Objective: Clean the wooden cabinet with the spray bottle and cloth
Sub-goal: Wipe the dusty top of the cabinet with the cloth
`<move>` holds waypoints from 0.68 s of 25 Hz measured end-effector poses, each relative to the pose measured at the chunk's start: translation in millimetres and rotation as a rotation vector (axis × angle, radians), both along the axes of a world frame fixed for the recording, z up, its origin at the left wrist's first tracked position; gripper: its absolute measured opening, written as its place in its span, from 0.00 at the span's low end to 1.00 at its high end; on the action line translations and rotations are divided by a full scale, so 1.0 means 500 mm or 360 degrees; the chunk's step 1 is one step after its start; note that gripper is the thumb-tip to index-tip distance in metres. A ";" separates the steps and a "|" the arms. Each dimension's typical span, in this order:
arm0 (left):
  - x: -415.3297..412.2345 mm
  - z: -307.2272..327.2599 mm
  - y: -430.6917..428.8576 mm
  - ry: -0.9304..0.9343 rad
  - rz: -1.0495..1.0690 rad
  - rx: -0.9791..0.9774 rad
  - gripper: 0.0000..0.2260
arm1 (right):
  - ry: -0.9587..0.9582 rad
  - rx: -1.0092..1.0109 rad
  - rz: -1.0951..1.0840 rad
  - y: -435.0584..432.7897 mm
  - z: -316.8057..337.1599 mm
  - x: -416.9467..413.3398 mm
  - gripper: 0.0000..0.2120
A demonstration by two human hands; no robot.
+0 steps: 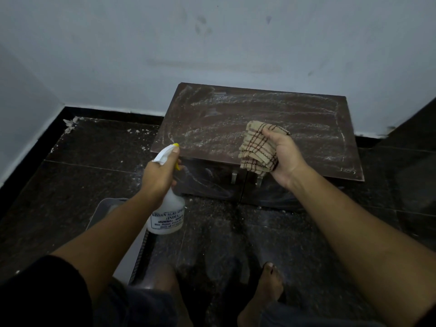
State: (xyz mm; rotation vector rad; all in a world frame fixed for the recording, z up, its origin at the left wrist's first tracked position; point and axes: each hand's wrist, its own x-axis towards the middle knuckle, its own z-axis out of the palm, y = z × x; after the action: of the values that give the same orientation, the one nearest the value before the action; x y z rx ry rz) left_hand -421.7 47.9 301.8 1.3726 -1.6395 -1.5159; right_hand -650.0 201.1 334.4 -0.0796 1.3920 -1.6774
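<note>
Left hand grips spray bottle; right hand clutches cloth above cabinet.

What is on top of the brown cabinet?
White dusty smears cover the cabinet top. The right hand holds a folded cloth in front, hiding that patch.

**Premises: corner of a room in a dwelling**

A domestic interior is indicated. A pale painted wall, marked with dark smudges, is edged at its base by a black skirting. The floor is laid with dark, polished, speckled tiles. A low brown cabinet with two doors and metal handles is set against the wall. White crumbs are scattered in the corner and over nearby tiles. A bare foot is noted on the floor, consistent with a home. Dim lighting is recorded.
</note>
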 end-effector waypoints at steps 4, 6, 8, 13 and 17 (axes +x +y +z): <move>0.001 -0.007 -0.029 -0.0124 0.0046 -0.0018 0.14 | -0.0007 0.0037 -0.0035 -0.010 -0.013 0.007 0.16; 0.007 -0.012 -0.043 -0.0154 0.0061 -0.0004 0.17 | 0.0002 0.0049 -0.0044 -0.018 -0.015 0.010 0.15; 0.015 -0.016 -0.053 -0.0150 0.0057 0.0011 0.18 | 0.0010 0.0060 -0.0055 -0.024 -0.015 0.011 0.14; 0.018 0.000 -0.075 -0.0071 0.0054 -0.0019 0.20 | 0.0024 0.0075 -0.0045 -0.029 -0.023 0.015 0.15; 0.004 0.029 -0.102 -0.0156 0.0115 -0.0016 0.20 | 0.0096 0.0118 0.0027 -0.041 -0.019 0.021 0.15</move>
State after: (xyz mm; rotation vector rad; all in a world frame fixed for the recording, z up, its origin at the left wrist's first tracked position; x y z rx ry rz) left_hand -419.5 -3.3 316.4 1.5060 -1.6349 -1.4174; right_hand -639.4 180.7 325.1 -0.1004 1.4933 -1.6193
